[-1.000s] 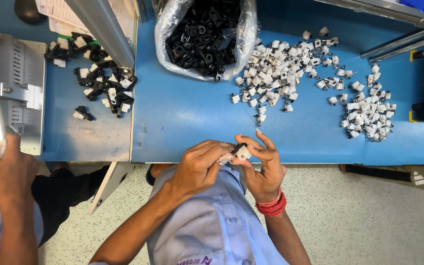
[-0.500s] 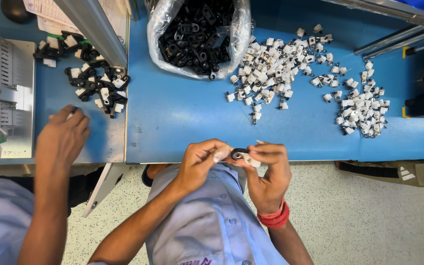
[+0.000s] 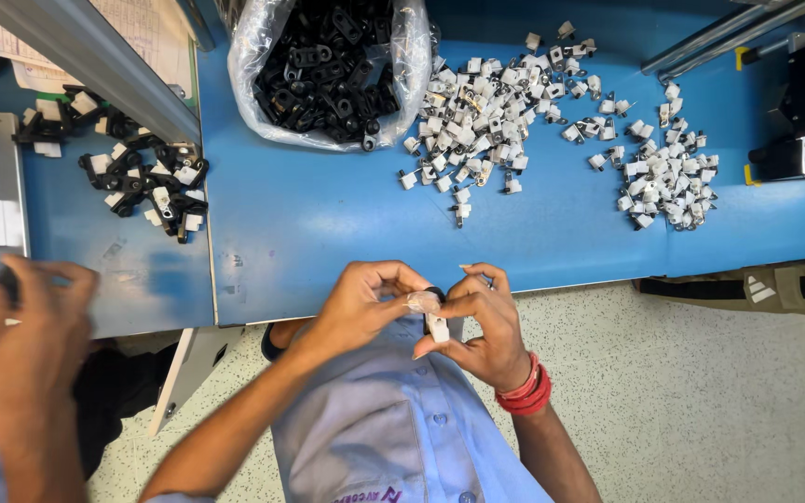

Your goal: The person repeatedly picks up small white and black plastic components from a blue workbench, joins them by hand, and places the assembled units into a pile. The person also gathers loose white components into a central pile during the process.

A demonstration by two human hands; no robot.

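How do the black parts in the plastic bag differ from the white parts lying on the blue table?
The black parts are dark, larger and heaped inside a clear plastic bag. The white parts are pale, smaller and spread loose on the blue table in two patches. Both are small moulded pieces lying untouched beyond the hands.

A bright blue counter (image 3: pixel 328 224) carries white clips (image 3: pixel 486 88) with grey metal and a clear bag (image 3: pixel 328 65) of black parts. The small piece (image 3: pixel 437 326) in the fingers (image 3: pixel 421 300) looks white and black, though partly hidden. Red bangles (image 3: pixel 525 393); pale blue shirt (image 3: pixel 393 438); speckled cream floor (image 3: pixel 701 401).
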